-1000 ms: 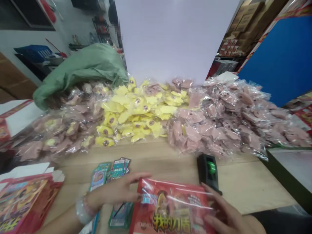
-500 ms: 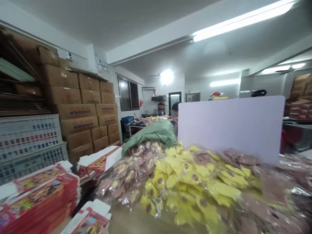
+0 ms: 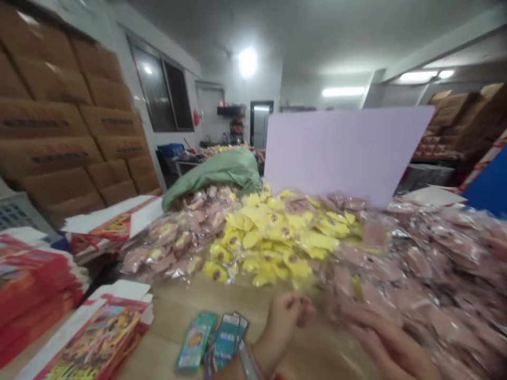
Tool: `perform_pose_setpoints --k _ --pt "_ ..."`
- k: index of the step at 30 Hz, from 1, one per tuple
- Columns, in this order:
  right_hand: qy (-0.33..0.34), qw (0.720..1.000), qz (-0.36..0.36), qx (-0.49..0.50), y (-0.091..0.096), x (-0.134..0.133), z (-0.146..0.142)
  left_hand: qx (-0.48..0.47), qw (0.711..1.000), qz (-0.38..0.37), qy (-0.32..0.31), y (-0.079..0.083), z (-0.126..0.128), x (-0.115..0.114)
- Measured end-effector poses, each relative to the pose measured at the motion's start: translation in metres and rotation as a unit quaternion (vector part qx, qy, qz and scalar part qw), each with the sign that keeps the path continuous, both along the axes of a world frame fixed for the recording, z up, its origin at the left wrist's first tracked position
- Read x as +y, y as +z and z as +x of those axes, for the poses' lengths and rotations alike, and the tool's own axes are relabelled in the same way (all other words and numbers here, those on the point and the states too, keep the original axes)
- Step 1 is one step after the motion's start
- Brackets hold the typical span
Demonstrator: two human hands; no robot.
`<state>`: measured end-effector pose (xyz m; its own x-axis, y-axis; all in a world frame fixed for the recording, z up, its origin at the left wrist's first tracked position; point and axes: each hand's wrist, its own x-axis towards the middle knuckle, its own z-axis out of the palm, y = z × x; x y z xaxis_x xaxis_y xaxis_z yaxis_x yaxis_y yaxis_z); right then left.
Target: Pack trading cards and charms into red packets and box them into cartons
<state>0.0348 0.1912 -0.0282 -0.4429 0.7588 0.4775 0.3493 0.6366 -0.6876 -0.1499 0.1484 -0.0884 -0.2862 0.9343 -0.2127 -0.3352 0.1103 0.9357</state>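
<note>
My left hand hovers over the wooden table just in front of a heap of yellow toys in clear packets. Its fingers are curled in, and whatever they hold is hidden by blur. My right hand lies beside it with fingers stretched out flat toward the left, at the edge of a big heap of pink packets. Several green cards lie fanned out on the table left of my left wrist, which wears a bracelet.
Flat red printed boxes lie at the front left, with a taller stack beyond them. A white board and a green sack stand behind the heaps. Cardboard cartons line the left wall. A blue panel is at the right.
The view swung up to the room, then partly back down. The red packet and tape dispenser seen a second ago are out of view. Both hands now sit nearer the heaps.
</note>
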Motion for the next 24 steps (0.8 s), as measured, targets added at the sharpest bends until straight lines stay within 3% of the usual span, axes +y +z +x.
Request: perform_pose_setpoints --k 2,5,11,16,20,22,24 --pt "0.107 0.987 0.098 -0.070 0.003 -0.002 -0.027 -0.020 1.000 0.003 -0.017 0.007 -0.002 -0.002" --pt "0.128 0.968 0.166 -0.136 -0.001 0.009 -0.053 -0.050 0.997 0.019 -0.059 0.015 -0.005 -0.006" --pt "0.124 0.963 0.164 -0.172 -0.008 0.025 -0.056 -0.054 0.989 0.080 -0.116 0.026 -0.007 -0.007" --pt "0.136 0.952 0.169 -0.216 0.008 0.023 -0.061 0.014 0.979 0.128 -0.161 0.027 -0.010 -0.005" --pt "0.164 0.894 0.285 -0.305 0.020 0.018 -0.068 0.129 0.970 0.105 -0.175 0.025 -0.013 -0.003" --pt "0.181 0.848 0.355 -0.350 0.020 0.018 -0.070 0.147 0.966 0.092 -0.190 0.025 -0.015 -0.002" --pt "0.183 0.827 0.376 -0.376 0.017 0.021 -0.070 0.149 0.964 0.086 -0.202 0.028 -0.017 -0.002"
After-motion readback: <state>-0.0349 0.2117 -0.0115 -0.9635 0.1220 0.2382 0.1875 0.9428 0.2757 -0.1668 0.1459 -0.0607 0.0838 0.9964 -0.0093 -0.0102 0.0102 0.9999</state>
